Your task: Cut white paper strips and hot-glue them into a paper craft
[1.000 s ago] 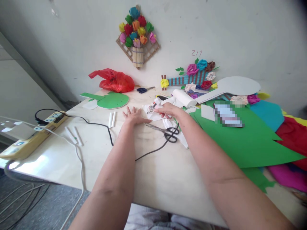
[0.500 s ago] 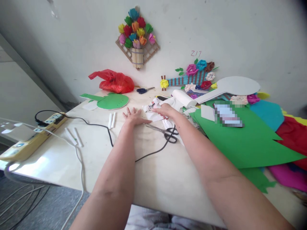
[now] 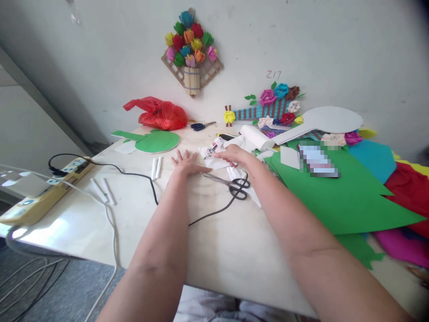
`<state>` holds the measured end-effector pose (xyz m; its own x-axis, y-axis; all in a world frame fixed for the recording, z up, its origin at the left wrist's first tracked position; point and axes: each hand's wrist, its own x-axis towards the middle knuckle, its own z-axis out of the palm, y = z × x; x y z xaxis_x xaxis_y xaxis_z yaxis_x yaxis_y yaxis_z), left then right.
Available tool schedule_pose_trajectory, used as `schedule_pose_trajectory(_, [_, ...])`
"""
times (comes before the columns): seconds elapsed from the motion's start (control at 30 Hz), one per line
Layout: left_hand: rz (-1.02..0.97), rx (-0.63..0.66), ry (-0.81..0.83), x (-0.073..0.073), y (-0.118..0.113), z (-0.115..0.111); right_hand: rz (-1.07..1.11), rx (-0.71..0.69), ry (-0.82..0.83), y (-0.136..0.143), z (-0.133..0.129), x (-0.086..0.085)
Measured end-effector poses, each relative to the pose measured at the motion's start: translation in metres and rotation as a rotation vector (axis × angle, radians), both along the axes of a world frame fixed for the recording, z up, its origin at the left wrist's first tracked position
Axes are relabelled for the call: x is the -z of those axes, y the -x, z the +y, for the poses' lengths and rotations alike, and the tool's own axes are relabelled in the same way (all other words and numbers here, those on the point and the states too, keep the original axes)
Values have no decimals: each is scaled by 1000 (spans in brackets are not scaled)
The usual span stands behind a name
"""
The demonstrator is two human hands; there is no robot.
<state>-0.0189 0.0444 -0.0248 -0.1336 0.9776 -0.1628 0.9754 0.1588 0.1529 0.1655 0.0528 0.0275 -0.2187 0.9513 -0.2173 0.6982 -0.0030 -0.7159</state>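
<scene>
My left hand [image 3: 187,163] lies flat on the white table with its fingers spread, close to the points of black-handled scissors [image 3: 238,188]. My right hand [image 3: 233,154] is closed, with its fingertips pointing left over a crumpled white piece with dark print [image 3: 209,151]. Right at these fingers is a white object with a red-and-black label [image 3: 218,144], its kind unclear. What the fingers grip is hidden. A black cord [image 3: 214,213] runs under my left forearm and up past the scissors toward my right hand. Two white sticks [image 3: 156,168] lie left of my left hand.
A power strip [image 3: 40,197] lies at the left edge. Behind are a green paddle-shaped cutout [image 3: 157,141], a red plastic bag [image 3: 162,115] and blue-handled scissors [image 3: 199,127]. At right are a white paper roll [image 3: 257,137], green sheets [image 3: 335,201] and a phone [image 3: 320,161].
Both hands stay almost in place. My right forearm has shifted slightly right, showing more of a white paper scrap beside the scissors.
</scene>
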Motion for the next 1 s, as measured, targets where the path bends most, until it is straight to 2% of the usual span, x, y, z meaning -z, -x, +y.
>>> schedule_pose_trajectory(0.1, [6,-11,0,1,0,0,-39,-1,-51,3,-1,1])
schedule_pose_trajectory(0.27, [3,-9,-2,2,0,3,63,14,-58,-8,0,0])
schedule_pose_trajectory(0.43, [13,-16,4,2,0,2,25,-85,2,-22,2,-2])
schedule_pose_trajectory(0.6, [8,-2,7,-1,-1,-1,-26,-135,36,-22,-3,-3])
schedule_pose_trajectory(1.0, [10,12,12,1,2,2,-80,-15,-52,-3,-8,-1])
